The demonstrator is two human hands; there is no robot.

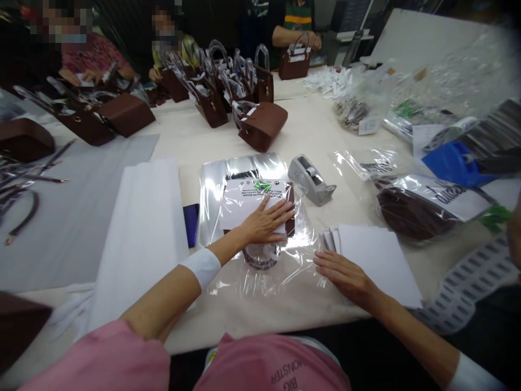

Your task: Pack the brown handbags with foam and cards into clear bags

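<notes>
While the left hand [266,220] lies flat on a brown handbag [290,225] with its fingers a little spread and clamped on nothing, the step in hand looks like steadying or smoothing the handbag within its clear plastic [211,201]. The handbag lies at the middle of the near part of the table [305,125], with its handles [260,265] toward the person and one printed white sheet [238,212] covering most of it; whether that sheet is over or under the plastic I cannot tell. The right hand [345,277] is open, fingers straight and close to one another, beside the left edge of a paper stack [374,266]; whether it touches the paper is unclear. As a judgement, the next move calls for light, even pressure from the left hand, so that the loose plastic neither creases nor slides.

Counted, there are two hands at work, one handbag beneath the left hand, one grey tape dispenser [311,179] just beyond it, one paper stack and one packed handbag [411,214] on the right. One pile of white sheets [142,212] lies to the left, its layers uncountable. Across the table, three co-workers [93,57] sit or stand near a cluster of handbags [211,108], which overlap too much for a sure count.
</notes>
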